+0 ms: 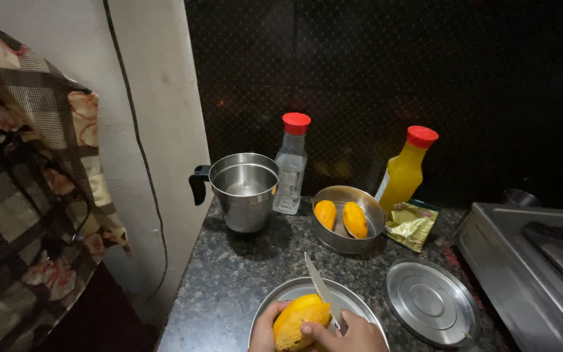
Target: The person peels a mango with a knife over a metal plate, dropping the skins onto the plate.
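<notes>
Dark granite counter [242, 274]: left hand [263, 329] cups mango [301, 319] over steel plate [281, 293] to catch drips, right hand [353, 332] clamped on knife [320, 290], blade angled up.

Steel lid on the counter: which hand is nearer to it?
Right. The right hand, holding the knife against the mango, is just left of the steel lid. The left hand is farther left, beyond the mango.

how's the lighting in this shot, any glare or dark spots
Head view: dim overall, with the back wall nearly black; soft glare on the steel jar and the round lid; the mango stays bright and sharp, and both hands are cut off by the bottom edge.
</notes>
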